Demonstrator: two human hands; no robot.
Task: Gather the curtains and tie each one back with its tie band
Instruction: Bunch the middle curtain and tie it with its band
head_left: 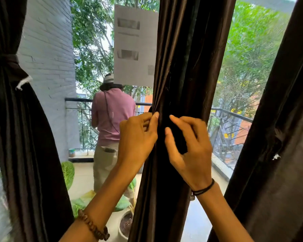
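Middle curtain [178, 70] hangs centre frame, long axis vertical, bunched into a narrow column at hand height, flaring slightly below. Left hand [138, 137] pinches its left edge, thumb and fingers closed on the folds. Right hand [191, 145] sits on the front of the bunch, fingers curled and partly spread; can't tell if it grips fabric or a band, too dark there. Left curtain [12, 119] already cinched by a tie band [4, 58], vertical, waisted at the band. Right curtain [278, 137] hangs loose, leaning in at the top. Open glass both sides of the middle curtain, wider on the left. Paper sheet [135, 44] is stuck on the glass just left of it. Person [112, 119] stands outside at the railing [231, 114].
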